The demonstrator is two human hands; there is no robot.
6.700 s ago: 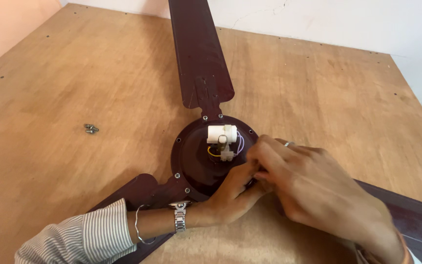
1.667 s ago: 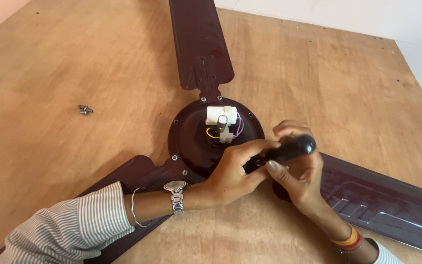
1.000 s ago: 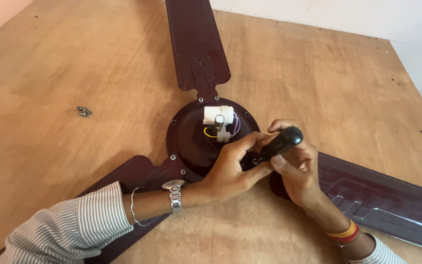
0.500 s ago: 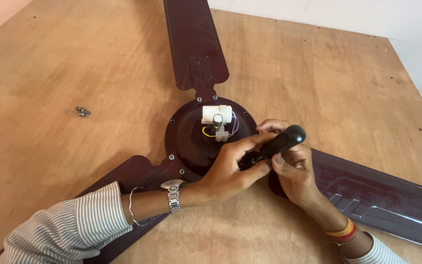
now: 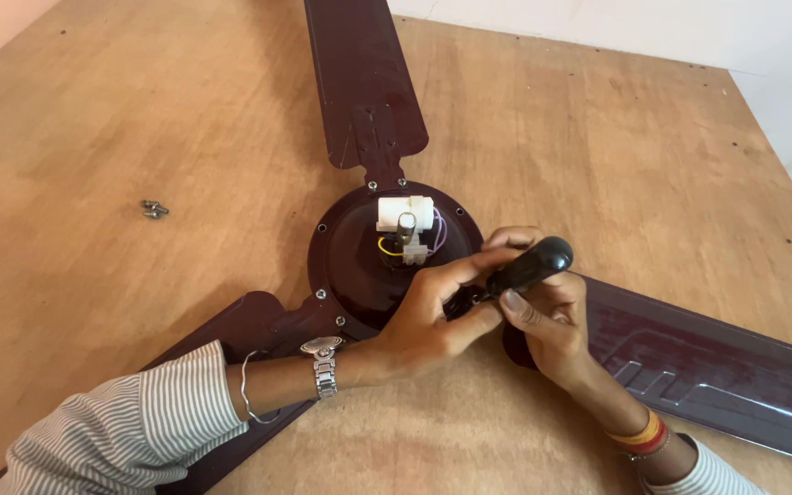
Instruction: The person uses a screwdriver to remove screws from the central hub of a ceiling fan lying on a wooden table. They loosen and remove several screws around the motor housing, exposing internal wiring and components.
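A dark maroon ceiling fan lies flat on a wooden table, its round motor hub (image 5: 352,266) in the middle with a white capacitor (image 5: 405,211) and coloured wires on top. My right hand (image 5: 547,316) grips the black handle of a screwdriver (image 5: 529,266), whose tip points down at the hub's right rim where the right blade (image 5: 717,371) joins. My left hand (image 5: 437,307) pinches the screwdriver's shaft near the tip and rests on the hub. The tip itself is hidden by my fingers.
Another blade (image 5: 359,78) runs toward the far edge, and a third (image 5: 249,325) passes under my left forearm. Two small loose screws (image 5: 154,210) lie on the wooden table (image 5: 93,137) to the left. A white wall borders the table's far right.
My right hand has gone from covering the hub's rim to holding the screwdriver upright-tilted there. Over the last second the handle has shifted only slightly; my left hand stays at the tip.
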